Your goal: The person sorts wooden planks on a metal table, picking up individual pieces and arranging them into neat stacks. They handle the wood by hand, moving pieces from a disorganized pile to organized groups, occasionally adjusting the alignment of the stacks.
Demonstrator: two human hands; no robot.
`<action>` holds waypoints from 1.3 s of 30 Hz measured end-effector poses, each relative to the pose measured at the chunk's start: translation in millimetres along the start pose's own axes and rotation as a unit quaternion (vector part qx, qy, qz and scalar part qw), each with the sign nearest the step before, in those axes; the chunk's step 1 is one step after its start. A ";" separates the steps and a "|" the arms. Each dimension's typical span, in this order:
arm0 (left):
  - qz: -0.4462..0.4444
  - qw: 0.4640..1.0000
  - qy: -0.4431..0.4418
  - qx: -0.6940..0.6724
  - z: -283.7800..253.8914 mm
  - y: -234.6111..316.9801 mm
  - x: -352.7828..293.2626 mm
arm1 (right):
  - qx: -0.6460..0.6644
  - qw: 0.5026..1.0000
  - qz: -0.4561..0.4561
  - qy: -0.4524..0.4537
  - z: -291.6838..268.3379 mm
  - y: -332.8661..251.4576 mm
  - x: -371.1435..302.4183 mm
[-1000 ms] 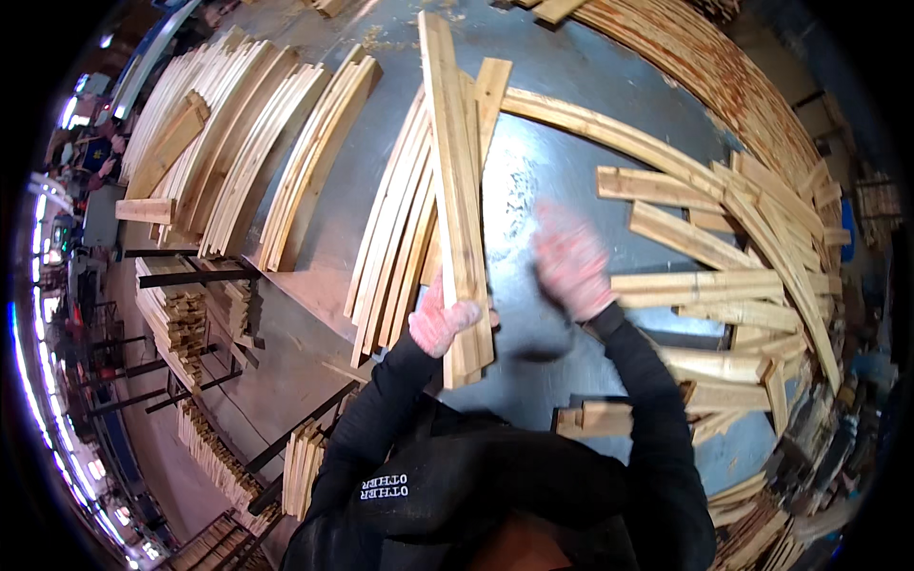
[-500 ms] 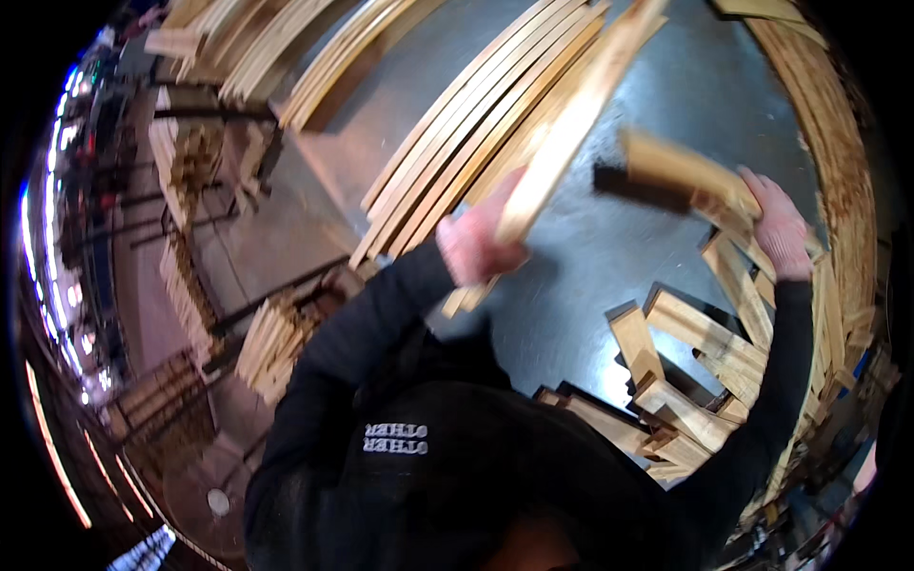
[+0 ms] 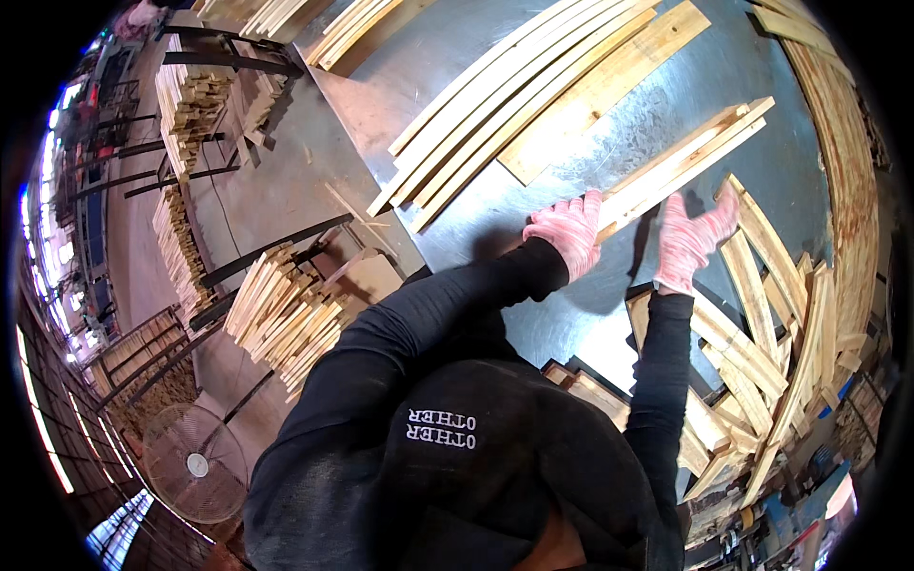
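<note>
Since half a second ago, both hands have been lowered from a raised plank to the metal table (image 3: 609,314). A row of long curved slats (image 3: 514,105) is laid across its far side, and loose planks (image 3: 762,333) are heaped at the right. A small bundle of wooden strips (image 3: 685,162) is pressed by the left hand (image 3: 568,233), fingers together. The right hand (image 3: 693,235) is held beside it, fingers spread, nothing gripped.
</note>
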State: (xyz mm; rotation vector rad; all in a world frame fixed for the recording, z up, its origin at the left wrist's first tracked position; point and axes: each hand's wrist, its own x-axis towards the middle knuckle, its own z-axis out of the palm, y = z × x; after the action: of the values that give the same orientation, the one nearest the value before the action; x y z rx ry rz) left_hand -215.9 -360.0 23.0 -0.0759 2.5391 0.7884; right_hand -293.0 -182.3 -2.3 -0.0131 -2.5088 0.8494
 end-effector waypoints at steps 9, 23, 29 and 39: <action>0.131 0.968 0.030 -0.211 -152.6 -55.5 -1.6 | 0.129 0.965 0.222 -0.052 13.6 2.9 -38.8; -0.060 0.928 0.205 0.305 -267.9 -224.7 103.7 | -0.152 0.931 0.160 -0.289 107.4 -162.1 -43.2; 0.091 0.879 0.389 0.262 -263.7 -206.8 82.0 | -0.160 0.924 0.219 -0.269 103.5 -172.6 -30.2; 0.016 0.993 0.054 0.100 -155.2 -138.9 25.4 | -0.087 0.907 0.292 -0.289 68.7 -179.4 -78.0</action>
State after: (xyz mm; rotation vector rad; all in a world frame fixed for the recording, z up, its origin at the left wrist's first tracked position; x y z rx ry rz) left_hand -278.4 -558.4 50.9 -0.0112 2.7149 0.5505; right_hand -229.7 -378.6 18.6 -0.7031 -3.2034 0.9491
